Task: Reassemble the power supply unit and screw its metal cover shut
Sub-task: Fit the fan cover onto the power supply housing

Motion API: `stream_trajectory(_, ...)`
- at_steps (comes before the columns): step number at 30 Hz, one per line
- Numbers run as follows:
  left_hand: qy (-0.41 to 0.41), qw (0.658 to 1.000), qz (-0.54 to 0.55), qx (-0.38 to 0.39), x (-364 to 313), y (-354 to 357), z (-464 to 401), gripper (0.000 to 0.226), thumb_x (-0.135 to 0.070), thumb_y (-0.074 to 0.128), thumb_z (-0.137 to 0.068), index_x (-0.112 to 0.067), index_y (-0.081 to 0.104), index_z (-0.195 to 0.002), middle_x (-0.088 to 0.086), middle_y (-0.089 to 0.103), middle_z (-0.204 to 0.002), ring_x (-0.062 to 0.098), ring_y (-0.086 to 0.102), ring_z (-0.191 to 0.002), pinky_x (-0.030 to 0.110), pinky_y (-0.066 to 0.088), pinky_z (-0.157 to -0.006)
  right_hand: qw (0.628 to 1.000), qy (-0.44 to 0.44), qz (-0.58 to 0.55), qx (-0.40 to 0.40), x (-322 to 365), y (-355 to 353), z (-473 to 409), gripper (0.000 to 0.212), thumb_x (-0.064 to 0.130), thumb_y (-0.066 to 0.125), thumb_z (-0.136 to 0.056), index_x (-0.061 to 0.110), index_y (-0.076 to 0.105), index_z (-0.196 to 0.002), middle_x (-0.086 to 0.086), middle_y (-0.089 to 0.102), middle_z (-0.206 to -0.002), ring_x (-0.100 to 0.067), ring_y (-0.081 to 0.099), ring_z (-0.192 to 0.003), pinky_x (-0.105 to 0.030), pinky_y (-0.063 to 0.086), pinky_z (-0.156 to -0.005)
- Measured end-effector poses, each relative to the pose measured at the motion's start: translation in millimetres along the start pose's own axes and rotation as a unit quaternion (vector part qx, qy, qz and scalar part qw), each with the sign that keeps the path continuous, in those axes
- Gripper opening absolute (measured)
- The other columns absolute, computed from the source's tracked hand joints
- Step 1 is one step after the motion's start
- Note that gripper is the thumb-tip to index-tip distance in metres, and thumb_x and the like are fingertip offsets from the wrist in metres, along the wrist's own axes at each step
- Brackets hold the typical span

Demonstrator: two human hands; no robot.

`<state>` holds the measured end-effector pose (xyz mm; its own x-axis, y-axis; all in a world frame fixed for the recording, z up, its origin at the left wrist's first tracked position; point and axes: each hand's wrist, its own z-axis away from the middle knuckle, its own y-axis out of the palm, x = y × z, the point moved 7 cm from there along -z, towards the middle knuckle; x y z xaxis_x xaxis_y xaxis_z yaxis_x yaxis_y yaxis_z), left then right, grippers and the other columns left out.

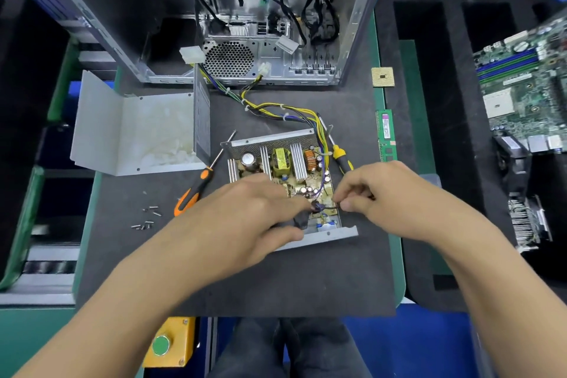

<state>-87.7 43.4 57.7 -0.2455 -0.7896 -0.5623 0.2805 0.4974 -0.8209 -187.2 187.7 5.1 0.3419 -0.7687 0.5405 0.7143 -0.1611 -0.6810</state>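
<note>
Over the open power supply unit [283, 175] — left hand [245, 212] gripping a black part, right hand [383, 193] pinching a thin wire.

The power supply unit [277, 163] had a dull grey sheet-metal tray, ribbed bright aluminium heatsinks and a matt tan board. At ten o'clock, the metal cover [135, 129] was smooth, satin grey. The work mat [233, 282] looked matt, finely textured black.
</note>
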Motion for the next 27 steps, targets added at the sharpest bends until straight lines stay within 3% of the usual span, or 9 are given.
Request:
stream_trajectory(5, -0.019, 0.999, -0.016, 0.041, 6, -4, 4, 0.052, -0.052, 0.038, -0.092, -0.017, 0.07, -0.114, -0.007, 0.058, -0.085, 0.014, 0.047, -0.086, 0.042, 0.052, -0.074, 0.997, -0.037, -0.037, -0.059, 8, -12, 3, 0.017, 0.02, 0.076, -0.084, 0.035, 0.07, -0.078, 0.017, 0.068, -0.072, 0.007, 0.061, -0.077, -0.01, 0.048, -0.071)
stream_trajectory(10, -0.022, 0.992, -0.046, 0.114, 8, 13, -9, 0.039, -0.047, 0.043, -0.096, -0.022, 0.065, -0.117, -0.009, 0.047, -0.085, 0.014, 0.041, -0.091, 0.041, 0.048, -0.081, 0.984, -0.077, -0.152, -0.046, 23, -10, 7, 0.024, 0.015, 0.082, -0.079, 0.035, 0.07, -0.072, 0.018, 0.071, -0.075, -0.001, 0.066, -0.069, -0.015, 0.053, -0.068)
stream_trajectory(12, 0.003, 0.997, -0.042, 0.067, 2, 11, -15, 0.027, -0.038, 0.054, -0.096, -0.016, 0.067, -0.103, -0.005, 0.046, -0.082, 0.017, 0.041, -0.085, 0.043, 0.048, -0.077, 0.981, -0.067, -0.182, -0.026, 24, -2, 4, 0.027, 0.011, 0.078, -0.082, 0.034, 0.069, -0.072, 0.011, 0.074, -0.076, -0.004, 0.07, -0.072, -0.02, 0.055, -0.073)
stream_trajectory(14, -0.005, 1.0, -0.017, 0.018, 2, 9, -15, 0.023, -0.037, 0.063, -0.091, -0.015, 0.07, -0.093, -0.002, 0.051, -0.094, 0.018, 0.043, -0.087, 0.041, 0.049, -0.078, 0.973, -0.052, -0.223, -0.016, 21, 6, 1, 0.026, 0.006, 0.073, -0.086, 0.029, 0.07, -0.075, 0.005, 0.074, -0.072, -0.005, 0.071, -0.067, -0.015, 0.053, -0.066)
stream_trajectory(16, -0.047, 0.998, 0.023, 0.027, 11, 14, -11, 0.044, -0.056, 0.062, -0.087, -0.028, 0.07, -0.12, -0.004, 0.056, -0.116, 0.015, 0.051, -0.103, 0.032, 0.045, -0.092, 0.962, -0.032, -0.272, -0.01, 18, 13, -2, 0.019, 0.003, 0.069, -0.089, 0.019, 0.07, -0.079, -0.002, 0.074, -0.071, -0.011, 0.072, -0.066, -0.015, 0.053, -0.064)
stream_trajectory(19, -0.113, 0.988, 0.085, 0.055, 27, 23, -1, 0.069, -0.07, 0.041, -0.082, -0.041, 0.047, -0.144, -0.01, 0.067, -0.119, 0.012, 0.058, -0.107, 0.027, 0.045, -0.089, 0.961, -0.023, -0.277, -0.003, 14, 19, -6, 0.013, 0.011, 0.066, -0.093, 0.012, 0.07, -0.081, -0.003, 0.074, -0.073, -0.016, 0.071, -0.066, -0.022, 0.054, -0.062)
stream_trajectory(22, -0.121, 0.989, 0.06, 0.055, 32, 28, 6, 0.075, -0.075, 0.027, -0.08, -0.048, 0.034, -0.149, -0.011, 0.067, -0.123, 0.011, 0.058, -0.108, 0.028, 0.047, -0.088, 0.973, -0.029, -0.23, 0.007, 14, 21, -7, 0.019, 0.02, 0.063, -0.096, 0.014, 0.07, -0.079, 0.001, 0.073, -0.074, -0.013, 0.07, -0.066, -0.027, 0.057, -0.064)
stream_trajectory(25, -0.121, 0.987, 0.088, 0.065, 28, 36, 9, 0.073, -0.074, 0.031, -0.081, -0.049, 0.031, -0.15, -0.012, 0.061, -0.136, 0.005, 0.053, -0.115, 0.014, 0.041, -0.088, 0.973, -0.03, -0.23, 0.003, 13, 20, -6, 0.019, 0.022, 0.063, -0.096, 0.017, 0.069, -0.079, 0.004, 0.073, -0.075, -0.01, 0.07, -0.066, -0.022, 0.054, -0.062)
stream_trajectory(27, -0.12, 0.984, 0.1, 0.082, 27, 39, 10, 0.073, -0.077, 0.034, -0.081, -0.053, 0.026, -0.149, -0.014, 0.056, -0.141, 0.003, 0.051, -0.119, 0.012, 0.04, -0.09, 0.974, -0.03, -0.225, 0.0, 15, 19, -6, 0.018, 0.024, 0.064, -0.096, 0.019, 0.07, -0.079, 0.004, 0.074, -0.076, -0.009, 0.07, -0.066, -0.024, 0.054, -0.063)
